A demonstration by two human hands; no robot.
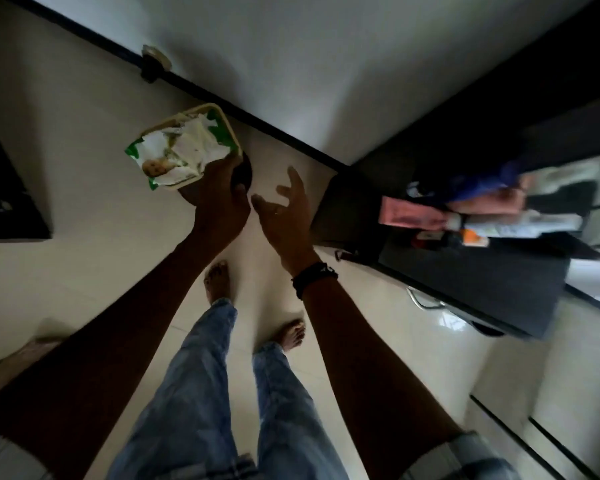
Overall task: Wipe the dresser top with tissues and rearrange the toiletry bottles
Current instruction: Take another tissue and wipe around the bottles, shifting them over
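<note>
A person is standing barefoot on a pale tiled floor [84,140], wearing blue jeans [194,393], with both bare arms reaching forward. The left hand [219,202] is grasping a tray [222,123] by its near edge, holding it up over the floor; a green and white tissue pack [177,150] is lying in the tray, with white tissue bunching out of its top. Something dark and round is sitting under the hand, too dim to identify. The right hand [288,216] is hanging released just beside the left, fingers spread, touching nothing, a dark beaded band [314,277] circling its wrist. Off to the right, a dark dresser [482,282] is standing against the white wall [326,64]. The bottles [465,216] are crowding together at the far edge of its top, by the mirror [596,188], too blurred to tell apart.
</note>
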